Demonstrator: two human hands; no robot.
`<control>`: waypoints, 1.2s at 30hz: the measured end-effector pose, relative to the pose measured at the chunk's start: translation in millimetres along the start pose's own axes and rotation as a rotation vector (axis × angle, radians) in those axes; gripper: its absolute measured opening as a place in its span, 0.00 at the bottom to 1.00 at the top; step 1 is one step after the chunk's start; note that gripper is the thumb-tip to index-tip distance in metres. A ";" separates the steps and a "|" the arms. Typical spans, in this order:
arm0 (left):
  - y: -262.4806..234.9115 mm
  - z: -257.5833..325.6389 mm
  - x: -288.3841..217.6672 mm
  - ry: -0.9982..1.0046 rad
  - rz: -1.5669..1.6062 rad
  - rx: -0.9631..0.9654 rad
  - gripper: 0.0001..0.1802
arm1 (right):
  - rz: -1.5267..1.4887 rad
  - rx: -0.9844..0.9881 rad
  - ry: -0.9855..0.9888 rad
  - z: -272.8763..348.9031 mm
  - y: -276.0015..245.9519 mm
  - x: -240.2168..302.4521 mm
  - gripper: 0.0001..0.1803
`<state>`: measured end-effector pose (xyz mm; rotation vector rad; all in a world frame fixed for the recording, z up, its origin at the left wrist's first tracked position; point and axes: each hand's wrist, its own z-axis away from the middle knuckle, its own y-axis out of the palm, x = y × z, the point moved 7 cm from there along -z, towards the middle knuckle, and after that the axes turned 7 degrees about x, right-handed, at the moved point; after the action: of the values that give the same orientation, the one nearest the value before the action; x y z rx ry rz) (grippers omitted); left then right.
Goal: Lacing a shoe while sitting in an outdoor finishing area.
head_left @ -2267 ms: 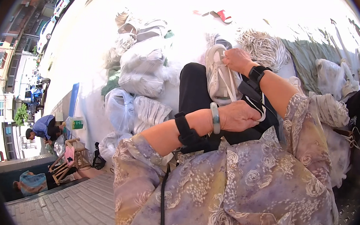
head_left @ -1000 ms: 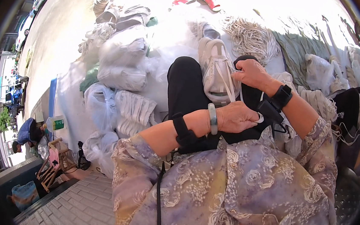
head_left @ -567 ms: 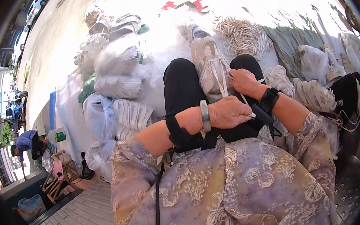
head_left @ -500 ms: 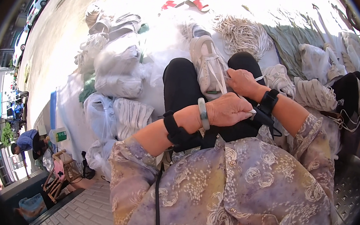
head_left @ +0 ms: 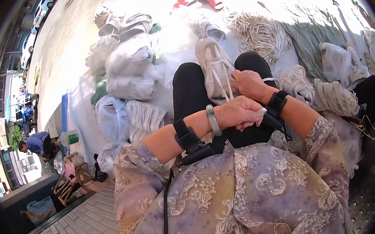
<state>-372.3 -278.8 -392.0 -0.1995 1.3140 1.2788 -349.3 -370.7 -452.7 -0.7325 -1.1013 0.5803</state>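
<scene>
Clearly, my head view has the pale shoe (head_left: 213, 68) between the black-trousered knees (head_left: 188, 83). I see the left hand (head_left: 240, 112) clamped on a white lace (head_left: 263, 110), its end jutting past the fingers. The right hand (head_left: 250, 84) has its fingers together at the shoe's right side; I can't tell whether they pinch lace or upper. Pale cords (head_left: 261, 39) lie heaped beyond the right knee.
</scene>
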 end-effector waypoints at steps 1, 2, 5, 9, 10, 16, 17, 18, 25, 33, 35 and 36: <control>1.3 0.2 -1.1 -0.001 0.005 0.000 0.15 | -0.003 0.004 0.001 0.2 0.3 0.3 0.13; 2.7 0.3 -5.6 0.001 -0.091 -0.025 0.15 | -0.025 -0.003 0.002 0.5 -1.1 0.1 0.13; 5.7 -1.3 -20.6 0.170 -0.363 -0.124 0.15 | -0.080 -0.013 -0.012 3.4 -4.4 -6.5 0.14; 20.3 21.4 -65.1 0.582 -0.981 -0.323 0.15 | -0.125 -0.021 -0.040 11.4 -22.8 -6.4 0.12; 21.2 25.2 -68.4 0.585 -0.978 -0.325 0.15 | -0.149 -0.029 -0.055 14.1 -26.7 -6.6 0.11; 31.4 37.7 -72.2 0.684 -1.057 -0.343 0.11 | -0.098 0.004 -0.204 22.5 -20.0 34.0 0.20; 33.7 37.6 -73.9 0.680 -1.106 -0.344 0.09 | -0.063 -0.019 -0.224 22.1 -19.1 39.2 0.28; 35.3 37.6 -74.5 0.676 -1.156 -0.346 0.07 | -0.057 -0.010 -0.229 19.6 -20.0 43.2 0.28; 47.4 48.3 -76.7 0.713 -1.173 -0.294 0.05 | -0.087 0.165 -0.269 12.2 -9.7 48.1 0.16; 30.4 95.3 -60.1 0.587 -1.113 -0.372 0.08 | -0.152 0.220 -0.085 88.5 -66.2 13.4 0.10; 15.2 109.2 -38.6 0.470 -0.984 -0.380 0.10 | -0.037 0.214 0.027 105.5 -84.0 -12.9 0.12; 4.4 117.3 -26.0 0.352 -0.857 -0.390 0.12 | -0.075 0.191 0.096 112.2 -96.6 -23.7 0.14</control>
<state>-299.7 -206.1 -329.5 -1.1722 1.0483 0.7463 -456.7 -423.0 -362.0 -0.5457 -0.9655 0.5719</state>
